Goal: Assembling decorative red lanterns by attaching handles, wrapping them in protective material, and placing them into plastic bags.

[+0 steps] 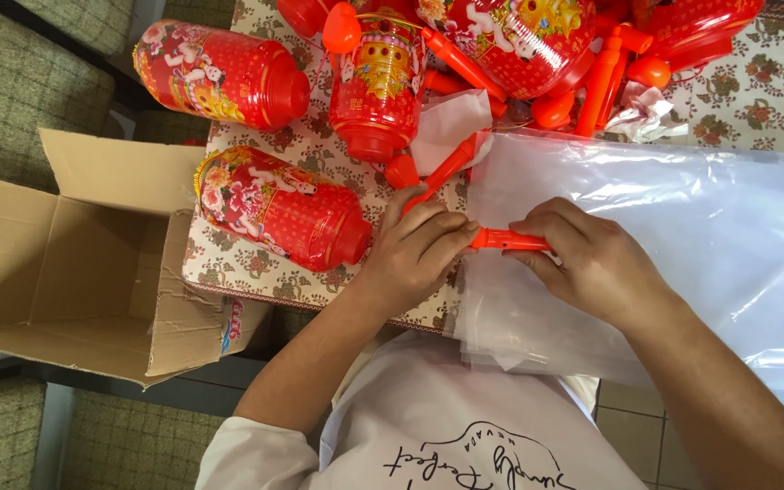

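Both hands are on the same orange plastic stick (501,240). The left hand (419,249) is curled around one end, fingers wrapped over it, and the right hand (583,259) pinches the other end between thumb and fingertips. The stick lies level between them, right at the edge of a stack of clear plastic bags (682,236) that spreads out under the right hand and off to the right.

Just left of the left hand there's a red lantern (279,209) lying on its side on the flowery tablecloth (229,263), nearly touching the wrist. Another orange stick (446,168) pokes up past the left fingers. Further up the table there's a heap of more red lanterns (378,82) and orange sticks (601,82), all jumbled together. An open cardboard box (74,263) sits off the left edge of the table.
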